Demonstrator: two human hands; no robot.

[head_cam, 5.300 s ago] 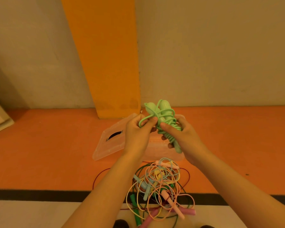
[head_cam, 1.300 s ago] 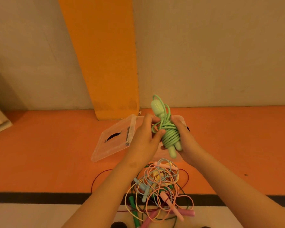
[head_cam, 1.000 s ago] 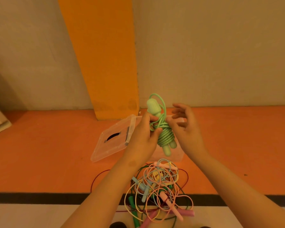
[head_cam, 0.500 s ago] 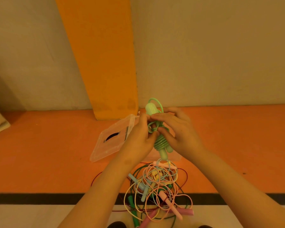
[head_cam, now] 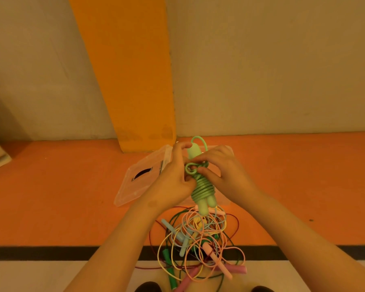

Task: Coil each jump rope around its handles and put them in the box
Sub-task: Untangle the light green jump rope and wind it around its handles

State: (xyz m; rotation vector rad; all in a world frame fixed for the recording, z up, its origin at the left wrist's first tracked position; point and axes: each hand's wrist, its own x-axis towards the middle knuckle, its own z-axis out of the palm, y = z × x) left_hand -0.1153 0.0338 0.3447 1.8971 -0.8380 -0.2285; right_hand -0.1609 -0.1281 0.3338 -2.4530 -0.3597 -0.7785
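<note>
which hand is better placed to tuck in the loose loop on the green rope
Right, probably: the right hand pinches the loop with thumb and forefinger, while the left hand grips the coiled rope, steadying it.

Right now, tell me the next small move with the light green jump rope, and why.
Probably tuck the small loose loop under the coils and pull it snug: the light green jump rope is otherwise wound round both handles, and the left hand and right hand pinch at that loop.

No text, label, brand, number or sign is legible anywhere.
</note>
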